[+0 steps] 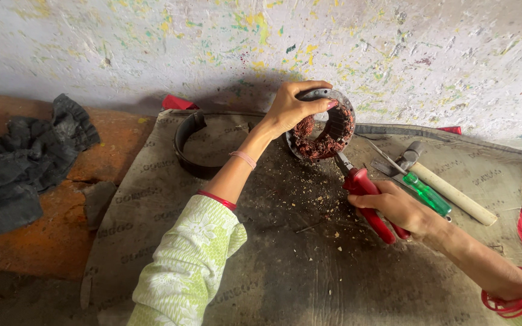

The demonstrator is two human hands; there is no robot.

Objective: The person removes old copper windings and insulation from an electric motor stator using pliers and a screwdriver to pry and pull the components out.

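The left hand [291, 108] clasps the top rim of a round metal motor stator [324, 127], which stands tilted on its edge at the far middle of the scene, close to the paint-speckled wall [394, 48]. Reddish copper windings [315, 142] fill the lower part of its ring. The right hand [397, 208], nearer and to the right, is clenched around the red handles of a pair of pliers [367, 199], whose metal tip reaches up to the lower right edge of the stator and touches the windings there. All this rests on a worn, dirty mat [285, 259]. Just right of the pliers lie a green-handled screwdriver [427, 193] and a wooden-handled hammer [448, 187]. A dark curved band [191, 148] lies left of the stator, and a black cloth [25, 163] sits at the far left.
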